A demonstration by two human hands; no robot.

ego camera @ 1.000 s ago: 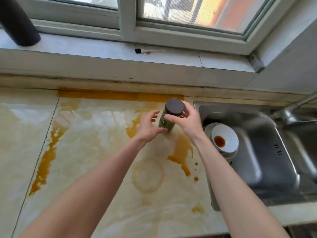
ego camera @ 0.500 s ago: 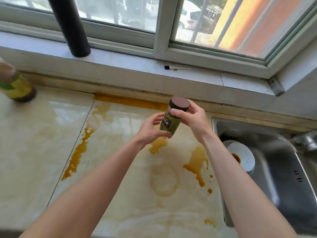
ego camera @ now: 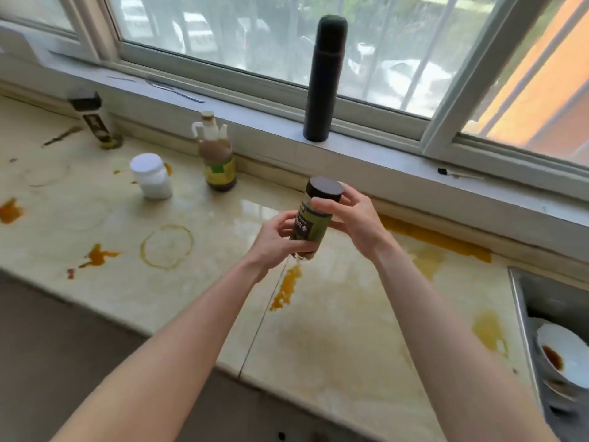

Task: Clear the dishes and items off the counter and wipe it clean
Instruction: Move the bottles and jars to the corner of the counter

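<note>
A green-labelled jar with a dark brown lid is held tilted above the pale marble counter. My left hand grips its lower body and my right hand wraps its upper part just under the lid. Orange-brown sauce spills and ring marks stain the counter below and to the left. Farther left on the counter stand a white-lidded jar, a brown sauce bottle and a dark-capped bottle.
A tall black flask stands on the window sill. The steel sink at the right edge holds stacked white dishes with sauce residue. A small brush lies on the sill at right.
The view has swung left, bringing the bottles and jars on the left counter into sight. Both hands have lifted the jar off the counter and carried it leftward, away from the sink.
</note>
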